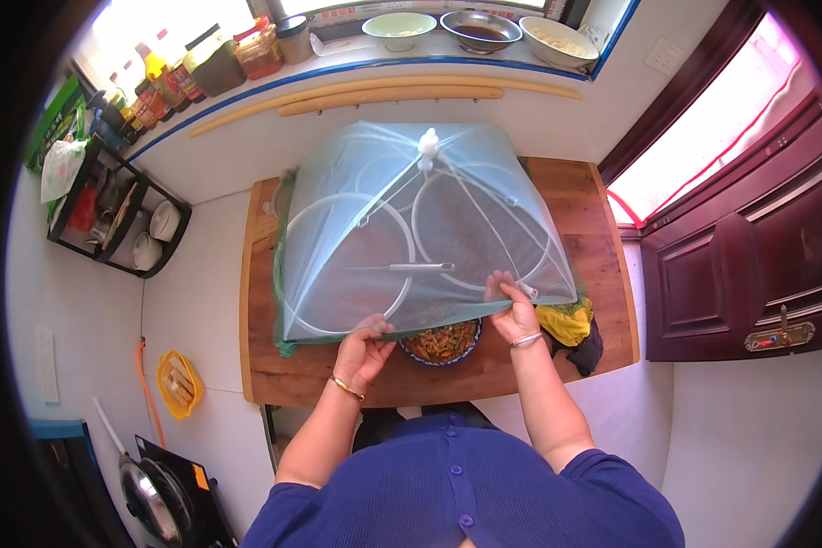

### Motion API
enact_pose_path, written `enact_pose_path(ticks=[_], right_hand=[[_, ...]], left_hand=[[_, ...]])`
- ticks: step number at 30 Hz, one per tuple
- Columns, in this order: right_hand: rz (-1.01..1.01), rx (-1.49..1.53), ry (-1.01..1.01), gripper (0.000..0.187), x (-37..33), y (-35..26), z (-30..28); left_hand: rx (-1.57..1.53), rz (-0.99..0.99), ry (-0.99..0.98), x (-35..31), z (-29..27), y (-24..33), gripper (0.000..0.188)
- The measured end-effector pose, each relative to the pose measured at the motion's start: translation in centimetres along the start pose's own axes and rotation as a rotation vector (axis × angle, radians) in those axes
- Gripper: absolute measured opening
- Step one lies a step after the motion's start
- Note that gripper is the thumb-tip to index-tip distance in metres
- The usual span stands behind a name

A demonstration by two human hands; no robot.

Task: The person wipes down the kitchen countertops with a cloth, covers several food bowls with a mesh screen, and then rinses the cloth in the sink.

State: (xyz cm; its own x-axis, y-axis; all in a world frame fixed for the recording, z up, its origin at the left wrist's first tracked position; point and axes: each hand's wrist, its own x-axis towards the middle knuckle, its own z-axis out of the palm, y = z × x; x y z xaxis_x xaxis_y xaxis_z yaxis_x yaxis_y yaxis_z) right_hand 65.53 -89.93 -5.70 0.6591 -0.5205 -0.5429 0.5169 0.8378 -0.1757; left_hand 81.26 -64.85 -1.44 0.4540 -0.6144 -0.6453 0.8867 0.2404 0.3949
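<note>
A pale blue mesh food cover (356, 183) with a white knob on top stands like a tent over the wooden table. My left hand (363, 354) pinches its near hem, left of a blue-rimmed bowl of cooked food (443, 343). Right of that bowl, my right hand (515, 312) grips the same hem, fingers pointing up. The bowl's far part lies behind the mesh; its near part shows below the hem. Through the mesh I see two large round pale-rimmed vessels (409, 239), their contents blurred, and a metal utensil handle (420, 268).
Yellow and dark cloths (571, 324) lie on the wooden table (603, 247) by my right forearm. Bowls (399, 32) and jars line the sill; rolling pins (393, 93) hang below. A black rack (110, 215), yellow basket (181, 384) and pan (151, 498) are left; a dark door (749, 237) is right.
</note>
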Motion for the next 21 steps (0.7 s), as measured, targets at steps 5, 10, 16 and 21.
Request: enact_pose_path(ticks=[5,10,16,21], right_hand=[[0.018,-0.155,0.048,0.026,-2.9,0.6,1.4],[0.050,-0.295,0.050,0.020,-4.0,2.3,1.7],[0.101,-0.487,0.055,0.012,-4.9,2.7,-0.1],[0.184,-0.540,0.201,0.015,-6.4,3.2,-4.7]], left_hand=[[-0.001,0.030,-0.039,-1.2,-1.0,0.6,0.031],[-0.003,0.099,0.016,-1.6,-1.6,1.5,0.027],[0.195,0.089,0.036,-2.2,-3.6,1.4,0.023],[0.198,-0.053,0.127,-1.9,-7.4,-1.5,0.019]])
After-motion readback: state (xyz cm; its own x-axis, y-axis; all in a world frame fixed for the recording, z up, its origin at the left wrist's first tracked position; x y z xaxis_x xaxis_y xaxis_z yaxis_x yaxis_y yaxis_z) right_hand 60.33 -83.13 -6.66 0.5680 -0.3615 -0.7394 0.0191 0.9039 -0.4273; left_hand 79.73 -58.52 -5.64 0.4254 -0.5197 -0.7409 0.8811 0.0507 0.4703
